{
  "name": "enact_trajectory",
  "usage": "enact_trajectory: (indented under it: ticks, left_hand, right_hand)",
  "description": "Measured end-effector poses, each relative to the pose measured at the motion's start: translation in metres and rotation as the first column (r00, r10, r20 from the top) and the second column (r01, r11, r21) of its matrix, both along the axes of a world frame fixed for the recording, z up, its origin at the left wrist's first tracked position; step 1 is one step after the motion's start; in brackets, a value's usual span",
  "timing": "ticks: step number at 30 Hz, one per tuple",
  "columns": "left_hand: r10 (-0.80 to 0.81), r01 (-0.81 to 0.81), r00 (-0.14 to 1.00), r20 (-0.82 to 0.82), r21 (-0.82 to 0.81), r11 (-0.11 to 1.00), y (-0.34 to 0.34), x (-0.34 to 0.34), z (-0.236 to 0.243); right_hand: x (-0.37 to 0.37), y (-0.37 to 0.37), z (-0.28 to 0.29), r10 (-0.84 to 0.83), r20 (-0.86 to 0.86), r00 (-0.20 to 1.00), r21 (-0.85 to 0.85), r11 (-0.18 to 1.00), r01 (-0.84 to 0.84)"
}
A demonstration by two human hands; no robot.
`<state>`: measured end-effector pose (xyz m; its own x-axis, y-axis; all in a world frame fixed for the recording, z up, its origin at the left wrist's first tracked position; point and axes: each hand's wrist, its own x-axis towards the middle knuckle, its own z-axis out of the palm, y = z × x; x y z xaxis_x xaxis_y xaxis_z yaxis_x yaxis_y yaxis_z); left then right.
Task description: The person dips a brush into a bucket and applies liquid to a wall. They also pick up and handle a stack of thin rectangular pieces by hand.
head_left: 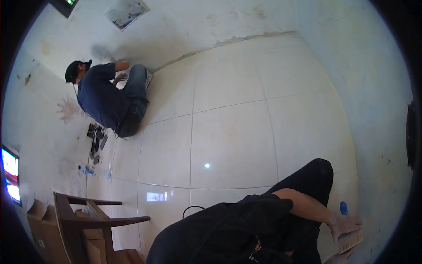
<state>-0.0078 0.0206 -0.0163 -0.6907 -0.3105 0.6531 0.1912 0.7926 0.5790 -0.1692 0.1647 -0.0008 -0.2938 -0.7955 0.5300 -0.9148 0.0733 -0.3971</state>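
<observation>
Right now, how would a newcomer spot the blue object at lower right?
Follow the right-hand wall down to the wearer's left hand. Just above it in the picture is a small, rounded blue object. Vivid blue sets it apart from the pale yellowish strip by that hand.

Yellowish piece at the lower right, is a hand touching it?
Yes, the left hand lies against the upper edge of the yellowish piece.

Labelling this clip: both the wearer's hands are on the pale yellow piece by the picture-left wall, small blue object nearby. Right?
Wrong side: the head view shows the left hand and right hand on the pale yellow piece by the picture-right wall, small blue object nearby.
</observation>
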Motion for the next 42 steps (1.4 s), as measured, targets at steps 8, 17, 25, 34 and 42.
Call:
enact_trajectory:
  ticks: [8,17,25,34,42]
  left_hand:
    - [0.147,-0.148,0.989,-0.017,-0.17,0.974,0.001,-0.009,-0.007]
    - [0.011,-0.01,1.0,0.026,-0.041,0.999,0.006,-0.018,-0.036]
    - [-0.137,0.109,0.982,0.131,0.201,0.973,0.002,-0.017,-0.015]
    - [0.018,-0.054,0.976,0.216,0.16,0.986,0.005,0.003,0.038]
    - [0.018,-0.052,0.977,0.212,0.159,0.986,0.011,0.009,0.036]
  right_hand:
    - [0.029,-0.014,0.002,-0.068,0.245,0.967,-0.111,0.989,0.098]
    - [0.003,-0.003,-0.031,0.059,0.71,0.701,-0.163,0.983,0.083]
    - [-0.013,0.009,-0.033,-0.024,0.703,0.71,-0.071,0.992,0.105]
    - [0.04,-0.017,0.046,0.078,0.992,0.095,-0.098,0.969,0.225]
    - [0.052,-0.013,0.055,0.079,0.994,0.08,-0.093,0.977,0.192]
